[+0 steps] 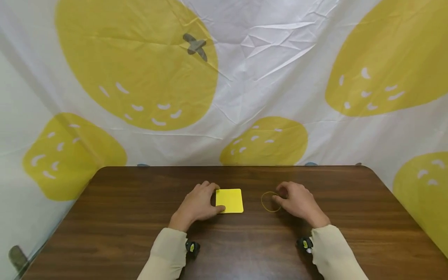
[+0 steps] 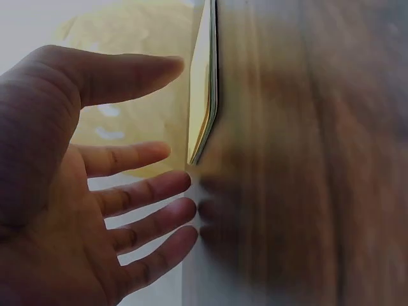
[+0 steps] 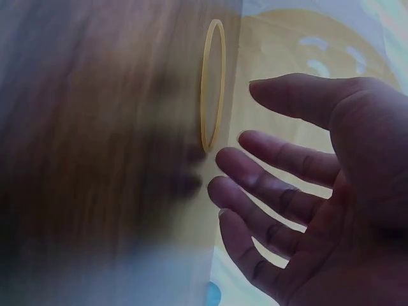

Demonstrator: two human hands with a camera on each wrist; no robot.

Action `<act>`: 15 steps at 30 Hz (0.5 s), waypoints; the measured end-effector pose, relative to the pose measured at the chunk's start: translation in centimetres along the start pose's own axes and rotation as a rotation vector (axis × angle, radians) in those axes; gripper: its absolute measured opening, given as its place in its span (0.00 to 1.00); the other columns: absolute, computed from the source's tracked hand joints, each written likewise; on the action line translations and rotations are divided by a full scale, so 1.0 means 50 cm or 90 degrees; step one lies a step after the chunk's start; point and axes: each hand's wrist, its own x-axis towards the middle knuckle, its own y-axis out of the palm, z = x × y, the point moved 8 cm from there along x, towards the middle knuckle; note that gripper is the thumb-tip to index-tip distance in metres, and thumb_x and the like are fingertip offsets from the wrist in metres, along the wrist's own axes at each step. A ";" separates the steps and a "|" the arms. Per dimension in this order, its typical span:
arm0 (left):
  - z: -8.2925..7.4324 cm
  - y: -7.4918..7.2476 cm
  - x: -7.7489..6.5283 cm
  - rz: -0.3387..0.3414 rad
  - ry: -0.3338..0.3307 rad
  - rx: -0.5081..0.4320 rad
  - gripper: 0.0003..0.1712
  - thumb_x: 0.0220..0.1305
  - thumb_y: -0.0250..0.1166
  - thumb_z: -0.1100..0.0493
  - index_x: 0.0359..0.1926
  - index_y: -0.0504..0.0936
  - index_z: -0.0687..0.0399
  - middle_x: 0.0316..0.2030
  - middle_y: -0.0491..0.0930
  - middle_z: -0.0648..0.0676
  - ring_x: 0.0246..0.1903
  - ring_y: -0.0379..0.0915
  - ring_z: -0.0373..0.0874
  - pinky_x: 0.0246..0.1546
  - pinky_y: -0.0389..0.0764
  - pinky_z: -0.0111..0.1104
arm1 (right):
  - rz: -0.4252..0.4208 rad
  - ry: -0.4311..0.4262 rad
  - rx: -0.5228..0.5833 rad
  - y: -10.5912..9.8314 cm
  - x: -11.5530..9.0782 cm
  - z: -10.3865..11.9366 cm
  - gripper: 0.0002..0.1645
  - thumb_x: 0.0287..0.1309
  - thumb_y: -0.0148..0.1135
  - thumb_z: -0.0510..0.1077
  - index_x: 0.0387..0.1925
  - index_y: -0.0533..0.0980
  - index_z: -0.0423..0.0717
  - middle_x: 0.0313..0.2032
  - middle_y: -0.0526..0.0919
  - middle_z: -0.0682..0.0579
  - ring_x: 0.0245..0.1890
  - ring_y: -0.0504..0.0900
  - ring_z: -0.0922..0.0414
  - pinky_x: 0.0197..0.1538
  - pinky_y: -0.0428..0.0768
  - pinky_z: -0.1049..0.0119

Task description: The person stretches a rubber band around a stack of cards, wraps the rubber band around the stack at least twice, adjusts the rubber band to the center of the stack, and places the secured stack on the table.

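Note:
A flat yellow square stack [image 1: 229, 200] with rounded corners lies on the brown table; its thin layers show edge-on in the left wrist view. My left hand [image 1: 198, 204] is at its left side, thumb by the near corner and index finger by the far one. The left wrist view shows the thumb [image 2: 137, 73] apart from the stack and the fingers spread. Further right lies a thin yellow rubber band [image 1: 262, 202] in a loose loop. Over its right part hovers my right hand [image 1: 299, 200], fingers loosely bent and apart from the band [image 3: 203, 95].
The wood-grain table [image 1: 140, 241] has rounded far corners. Right behind it hangs a white cloth [image 1: 273, 58] printed with large yellow fruit. Both wrists carry small dark cameras [image 1: 192, 249] below beige sleeves.

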 end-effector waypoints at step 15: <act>0.001 0.025 0.017 0.038 -0.007 0.010 0.47 0.46 0.80 0.40 0.64 0.77 0.57 0.51 0.70 0.58 0.50 0.64 0.55 0.52 0.70 0.47 | 0.020 0.065 -0.044 0.022 0.019 0.007 0.15 0.60 0.72 0.46 0.44 0.84 0.41 0.38 0.85 0.47 0.39 0.83 0.44 0.39 0.80 0.44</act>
